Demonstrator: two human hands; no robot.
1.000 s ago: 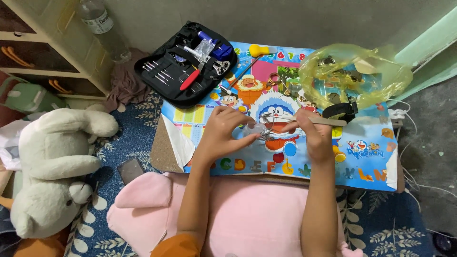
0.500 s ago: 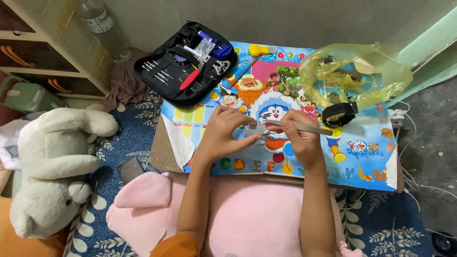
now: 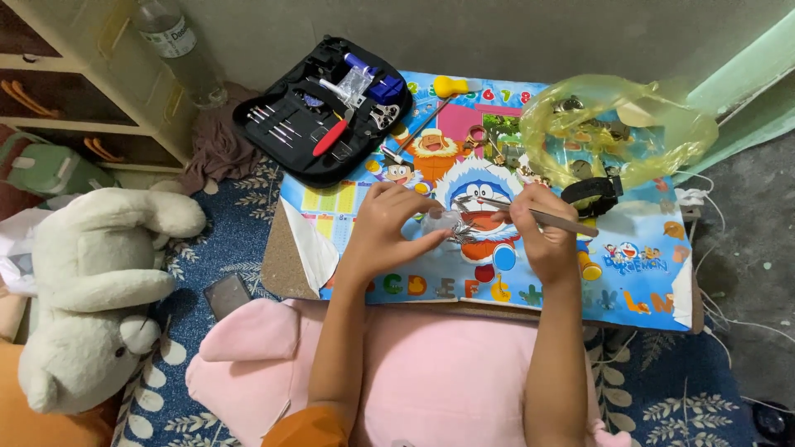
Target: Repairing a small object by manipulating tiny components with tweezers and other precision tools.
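1. Two bare hands work over one low tabletop (image 3: 662,273), which is covered by a glossy, brightly printed cartoon sheet.
2. The left hand (image 3: 389,232) is curled, its fingertips pinching one small clear, shiny piece (image 3: 441,221) at the middle of the tabletop; what the piece is cannot be told at this size.
3. The right hand (image 3: 542,232) is clenched around one slim metal tool (image 3: 530,213), a thin rod whose pointed end reaches left to the clear piece.
4. One black fabric tool case (image 3: 319,112) lies open on the tabletop's far-left corner; it holds a row of thin metal drivers, one red-handled tool and one blue piece.
5. One crumpled, translucent yellow plastic bag (image 3: 617,132) sits on the far-right part of the tabletop, with small dark and metallic parts inside.
6. One black watch strap (image 3: 592,197) lies just in front of the bag, near the right hand.
7. One yellow rubber bulb (image 3: 451,85) rests at the tabletop's far edge, between case and bag.
8. Left of the tabletop, one white plush bear (image 3: 91,290) lies on a blue leaf-patterned rug (image 3: 224,240); one dark flat phone (image 3: 228,294) lies beside it.
9. One soft pink cushion (image 3: 447,372) lies at the near edge, under both forearms.
10. One clear plastic bottle (image 3: 178,50) stands beyond the case.
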